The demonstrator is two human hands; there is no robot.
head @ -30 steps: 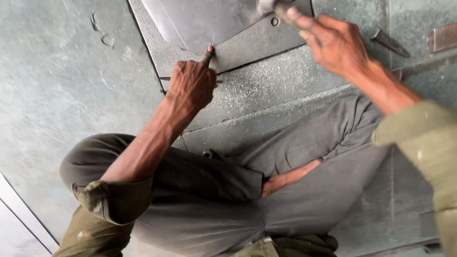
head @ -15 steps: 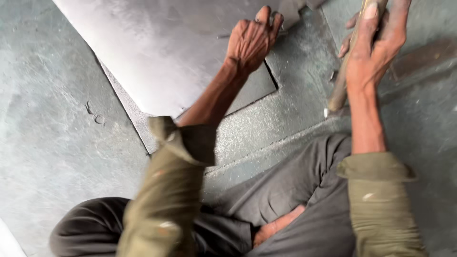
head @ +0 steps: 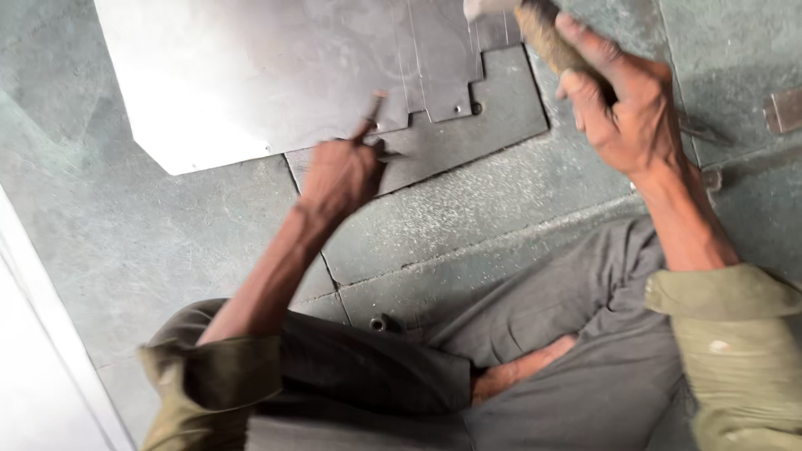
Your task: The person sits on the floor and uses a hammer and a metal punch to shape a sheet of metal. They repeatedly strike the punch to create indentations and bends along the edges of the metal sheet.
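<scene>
A thin punch (head: 373, 113) is pinched by the left hand (head: 338, 175) on the metal sheet (head: 251, 75) edge; a hammer handle (head: 551, 42) is gripped by the right hand (head: 626, 117) above it, the strike not yet given.

Silver-grey metal sheet (head: 251, 75); brown hammer handle (head: 547, 38); olive sleeves (head: 735, 334); grey trousers (head: 535, 334).

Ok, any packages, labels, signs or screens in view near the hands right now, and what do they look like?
None in view: no package, label, sign or screen.
Metal sheet: flat, shiny grey, on the floor at top left.
Left hand: holds a thin punch at the sheet's edge.
Right hand: raised at top right, gripping a brown wooden handle.
</scene>
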